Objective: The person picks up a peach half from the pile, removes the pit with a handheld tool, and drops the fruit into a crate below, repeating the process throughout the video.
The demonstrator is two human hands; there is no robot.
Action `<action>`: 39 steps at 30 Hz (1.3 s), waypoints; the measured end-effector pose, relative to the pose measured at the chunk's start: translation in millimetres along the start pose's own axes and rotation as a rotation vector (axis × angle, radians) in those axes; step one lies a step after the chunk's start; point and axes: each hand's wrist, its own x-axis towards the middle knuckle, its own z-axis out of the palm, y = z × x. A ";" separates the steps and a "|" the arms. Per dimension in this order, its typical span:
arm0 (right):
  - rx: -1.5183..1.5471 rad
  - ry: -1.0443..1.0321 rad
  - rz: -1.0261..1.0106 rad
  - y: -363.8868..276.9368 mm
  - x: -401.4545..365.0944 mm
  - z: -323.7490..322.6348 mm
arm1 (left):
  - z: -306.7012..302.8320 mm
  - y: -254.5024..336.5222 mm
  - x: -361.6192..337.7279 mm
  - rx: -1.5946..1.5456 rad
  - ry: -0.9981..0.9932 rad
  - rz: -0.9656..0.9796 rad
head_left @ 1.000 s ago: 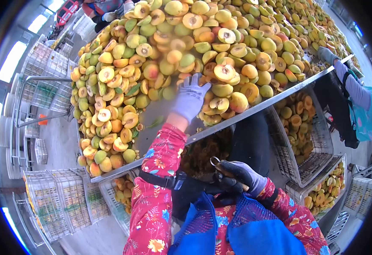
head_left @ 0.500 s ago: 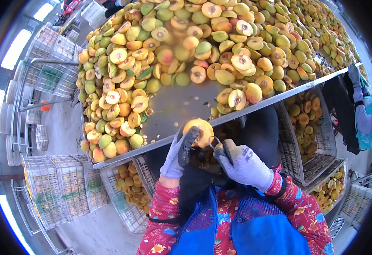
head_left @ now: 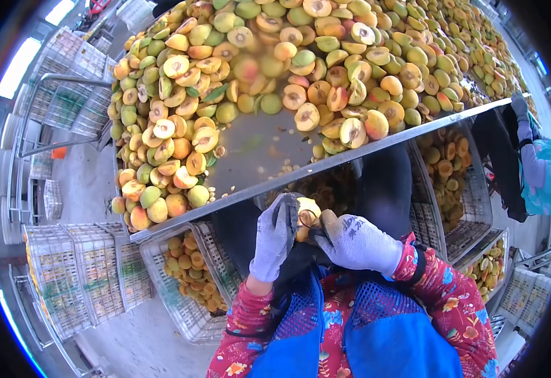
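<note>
My left hand (head_left: 275,236), in a grey-palmed glove, is closed around a yellow peach half (head_left: 307,206) just below the table's front edge. The cut face is turned up, toward me. My right hand (head_left: 362,244), gloved alike, is closed on a thin wire-loop pitting tool (head_left: 303,218); its loop lies against the peach flesh, and its handle is hidden in the fingers. Beyond both hands, a metal table (head_left: 250,165) bears a large heap of halved peaches (head_left: 351,82), some with stones showing.
Below the table edge, a crate (head_left: 184,309) of peach halves stands at left and another crate (head_left: 471,236) at right. Stacked crates (head_left: 86,277) are farther left. A co-worker's gloved hand (head_left: 520,107) is at the table's right end. Loose stones and leaves lie on the tabletop.
Both hands have come down and closer to my body with the peach half. The wire loop, earlier beside the fruit, is now against its cut face.
</note>
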 end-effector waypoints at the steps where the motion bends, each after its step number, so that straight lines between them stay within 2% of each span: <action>1: 0.068 -0.024 0.029 0.8 0.0 1.0 | 0.0 3.0 -0.8 0.091 0.016 0.026; 5: 0.354 -0.084 0.103 11.7 1.7 9.9 | 5.5 10.7 2.0 0.201 0.026 0.008; 8: 0.315 -0.065 0.181 17.8 1.4 16.3 | 6.1 -0.5 1.7 0.179 0.008 -0.010; 12: 0.071 -0.039 0.090 7.5 -2.5 6.9 | 0.8 -8.9 6.2 0.077 -0.063 -0.082; 14: 0.058 -0.049 0.072 6.1 -4.7 7.6 | -2.9 -11.5 3.5 -0.015 -0.084 -0.148; 17: 0.044 -0.054 0.046 2.9 -6.5 6.5 | -9.7 1.0 0.2 0.237 -0.111 0.060; 21: 0.078 -0.101 0.050 6.3 -6.0 7.5 | -9.2 1.6 0.0 0.206 -0.093 0.036; 24: 0.289 -0.112 0.103 17.3 -7.2 18.9 | -1.5 13.4 1.9 0.213 -0.066 -0.068; 27: 0.739 -0.281 0.324 21.4 -6.5 15.9 | 2.9 3.8 -1.7 0.303 -0.028 0.047; 30: 0.714 -0.227 0.304 23.2 -5.6 17.6 | 6.2 14.3 -1.8 0.316 -0.047 -0.019; 32: 0.479 -0.014 0.188 19.1 -6.7 24.3 | 6.8 3.7 -2.8 0.191 -0.010 -0.056; 33: 0.357 0.092 0.127 17.0 -6.9 26.2 | 3.6 -16.3 -3.7 0.026 -0.001 -0.106; 35: 0.289 0.110 0.084 12.3 -10.4 21.7 | -2.7 -56.3 -5.8 -0.307 0.042 -0.202; 36: 0.257 0.117 0.063 10.9 -12.5 21.1 | -3.3 -52.3 -4.4 -0.599 0.070 -0.307; 37: 0.222 0.118 0.051 13.0 -14.7 25.9 | -2.0 -36.7 -5.2 -0.802 0.033 -0.286; 39: 0.298 0.111 0.126 6.9 -15.9 25.4 | -3.7 -38.0 -14.3 -0.992 -0.004 -0.349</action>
